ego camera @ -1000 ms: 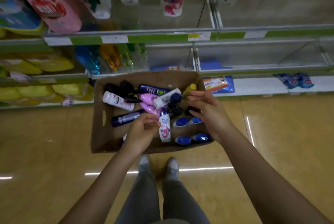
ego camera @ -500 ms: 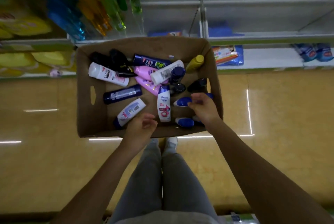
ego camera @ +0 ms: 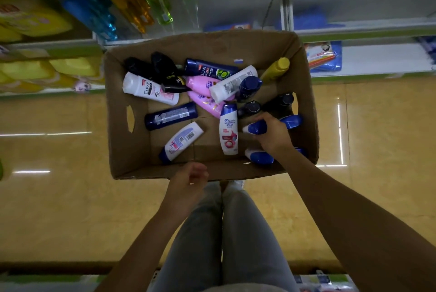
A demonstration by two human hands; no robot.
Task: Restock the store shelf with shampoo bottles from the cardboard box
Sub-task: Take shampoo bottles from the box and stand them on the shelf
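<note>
An open cardboard box [ego camera: 120, 150] sits on the floor with several shampoo bottles lying loose inside. My right hand [ego camera: 271, 133] reaches into the box's right side and grips a white bottle with a blue cap [ego camera: 254, 127]. Another blue-capped bottle [ego camera: 291, 121] lies just behind that hand, and a third [ego camera: 259, 157] lies under my wrist. A white and blue bottle with a red label [ego camera: 228, 130] lies left of my right hand. My left hand [ego camera: 188, 185] hangs loosely curled at the box's near edge and holds nothing.
Store shelves [ego camera: 354, 29] run along the far side; the right bays are nearly bare, the left ones hold coloured bottles [ego camera: 132, 3] and yellow packs [ego camera: 35, 20]. A blue packet [ego camera: 325, 58] lies on the lowest shelf. My legs [ego camera: 221, 232] stand just before the box.
The view has tilted down over the box. My right hand dropped into the right side and closed on a blue-capped bottle. My left hand drew back out to the near edge.
</note>
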